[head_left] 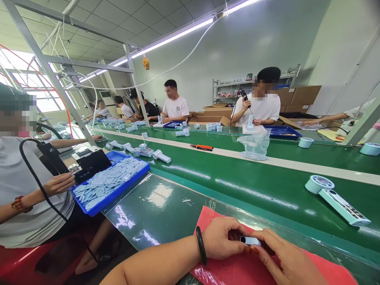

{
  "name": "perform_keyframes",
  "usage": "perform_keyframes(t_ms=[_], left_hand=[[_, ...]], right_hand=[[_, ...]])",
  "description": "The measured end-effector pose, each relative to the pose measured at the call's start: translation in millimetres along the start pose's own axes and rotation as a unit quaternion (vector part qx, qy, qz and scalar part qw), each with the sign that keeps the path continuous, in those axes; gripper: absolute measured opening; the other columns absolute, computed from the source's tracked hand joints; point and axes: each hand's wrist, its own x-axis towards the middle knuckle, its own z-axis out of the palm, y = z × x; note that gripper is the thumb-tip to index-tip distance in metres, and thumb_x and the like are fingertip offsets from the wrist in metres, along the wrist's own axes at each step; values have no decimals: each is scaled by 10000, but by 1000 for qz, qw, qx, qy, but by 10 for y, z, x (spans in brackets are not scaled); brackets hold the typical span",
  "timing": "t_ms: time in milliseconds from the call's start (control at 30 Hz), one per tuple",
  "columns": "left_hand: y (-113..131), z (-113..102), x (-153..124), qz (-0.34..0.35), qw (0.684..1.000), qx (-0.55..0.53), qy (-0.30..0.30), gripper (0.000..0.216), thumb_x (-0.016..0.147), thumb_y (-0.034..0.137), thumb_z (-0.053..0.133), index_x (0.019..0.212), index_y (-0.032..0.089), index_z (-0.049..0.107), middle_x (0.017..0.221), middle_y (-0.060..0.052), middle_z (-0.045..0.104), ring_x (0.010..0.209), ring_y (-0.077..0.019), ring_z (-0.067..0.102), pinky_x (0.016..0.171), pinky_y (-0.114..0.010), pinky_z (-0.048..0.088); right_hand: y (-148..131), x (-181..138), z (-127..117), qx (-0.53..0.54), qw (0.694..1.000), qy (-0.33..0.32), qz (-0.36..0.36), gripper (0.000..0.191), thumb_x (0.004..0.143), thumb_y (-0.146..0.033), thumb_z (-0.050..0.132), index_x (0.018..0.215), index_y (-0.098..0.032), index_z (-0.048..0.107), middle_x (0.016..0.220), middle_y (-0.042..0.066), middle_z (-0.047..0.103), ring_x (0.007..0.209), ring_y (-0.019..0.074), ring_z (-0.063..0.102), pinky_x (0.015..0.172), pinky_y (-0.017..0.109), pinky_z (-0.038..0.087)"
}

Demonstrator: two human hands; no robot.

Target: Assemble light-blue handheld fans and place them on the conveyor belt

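Note:
A small light-blue plastic housing (pixel 251 240) with a dark opening at its left end is held between both hands above the red sheet (pixel 325 266). My left hand (pixel 222 239), below a dark bangle, pinches it from the left with thumb and forefinger. From the right, my right hand (pixel 286 257) closes its fingers on the same part. Something reddish, perhaps wires, shows just under it; the fingers hide the rest. Beyond my right hand, a light-blue device (pixel 341 206) with a round head and long handle lies on the green conveyor belt (pixel 190 174).
At the left, a blue tray (pixel 118 194) holds many flat pale-blue pieces beside a seated co-worker (pixel 32 190). Orange-handled pliers (pixel 203 147) and a clear plastic bag (pixel 254 146) lie mid-belt. Across it, people (pixel 258 105) work; one holds a black power screwdriver (pixel 244 96).

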Motion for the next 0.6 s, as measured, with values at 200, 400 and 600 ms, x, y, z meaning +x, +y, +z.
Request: perform_keyframes(t_ms=[200, 400, 600], left_hand=[[1, 5, -6, -12, 1000, 16, 10, 270, 679, 338, 849, 864, 167, 752, 790, -8, 659, 675, -106, 538, 657, -231, 424], [16, 3, -7, -19, 1000, 20, 11, 257, 677, 314, 850, 870, 172, 758, 801, -12, 672, 670, -107, 540, 662, -228, 445], [10, -7, -5, -10, 1000, 22, 10, 295, 679, 364, 863, 867, 170, 746, 786, -7, 654, 660, -101, 520, 649, -225, 422]], right_hand=[[-6, 0, -2, -2, 1000, -9, 1, 331, 1057, -423, 424, 1249, -313, 671, 1085, 65, 714, 912, 199, 719, 746, 271, 608], [-39, 6, -18, -2, 1000, -3, 2, 328, 1054, -428, 423, 1211, -317, 689, 1053, 60, 719, 879, 202, 720, 719, 275, 608], [-17, -14, -7, -11, 1000, -3, -3, 318, 1056, -420, 419, 1205, -323, 683, 1058, 50, 714, 903, 192, 721, 737, 264, 609]])
